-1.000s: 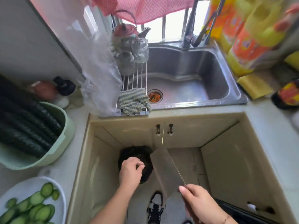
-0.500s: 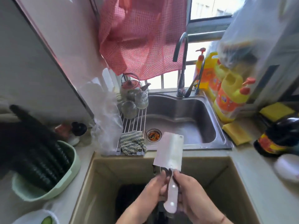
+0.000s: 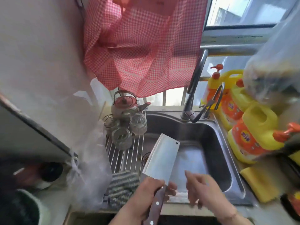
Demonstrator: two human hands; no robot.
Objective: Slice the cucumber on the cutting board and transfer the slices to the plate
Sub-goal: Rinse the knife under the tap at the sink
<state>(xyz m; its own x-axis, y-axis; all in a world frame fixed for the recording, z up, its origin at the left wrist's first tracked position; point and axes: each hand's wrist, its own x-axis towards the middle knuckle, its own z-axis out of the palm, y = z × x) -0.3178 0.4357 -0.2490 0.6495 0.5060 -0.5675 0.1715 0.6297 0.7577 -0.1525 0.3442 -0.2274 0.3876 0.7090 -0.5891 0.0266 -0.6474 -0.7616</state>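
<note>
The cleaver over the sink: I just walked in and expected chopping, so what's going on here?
No cutting right now. A person stands at the sink, the left hand gripping the cleaver by its handle, blade held out over the basin. The right hand hangs beside the blade, blurred, fingers spread, holding nothing. Glass jars sit on the drying rack. No cutting board or plate is in view.

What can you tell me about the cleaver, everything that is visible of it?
The cleaver has a broad rectangular blade of pale, shiny metal with a small hole near its far upper corner, and a dark wood-like handle with light rivets. The left hand grips the handle. The blade tilts up and away, held over the front part of the steel sink. The right hand, blurred, is beside the blade; whether it touches is unclear.
</note>
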